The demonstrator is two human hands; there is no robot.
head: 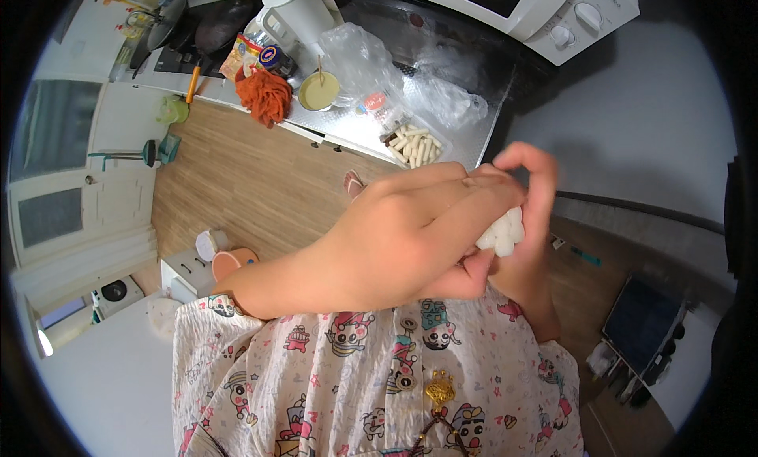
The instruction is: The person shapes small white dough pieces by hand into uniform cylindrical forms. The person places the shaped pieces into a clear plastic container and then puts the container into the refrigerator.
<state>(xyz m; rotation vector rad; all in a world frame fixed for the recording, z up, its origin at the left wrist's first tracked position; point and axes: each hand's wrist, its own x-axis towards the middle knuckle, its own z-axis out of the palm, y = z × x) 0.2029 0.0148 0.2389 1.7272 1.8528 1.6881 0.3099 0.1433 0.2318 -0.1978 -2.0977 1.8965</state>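
Observation:
A bunch of white rice-cake sticks (503, 230) is gathered between my two hands in front of my chest, several rounded ends facing me. My left hand (408, 232) lies across it from the left, with its thumb tucked beneath the sticks. From the right, my right hand (536, 214) cups the bunch, one finger bent up in an arch. The left hand hides part of the right fingers and most of the bunch. Beyond them, more white sticks (417, 146) fill a clear plastic tray (448, 144) at the counter's near edge.
Crumpled plastic bags (358, 54) spread over the counter beside a pot of pale liquid (320, 92), an orange cloth (265, 97), a lidded jar (275, 60) and a white jug (299, 12). A microwave (568, 24) stands at the upper right. A wok (225, 27) sits on the stove.

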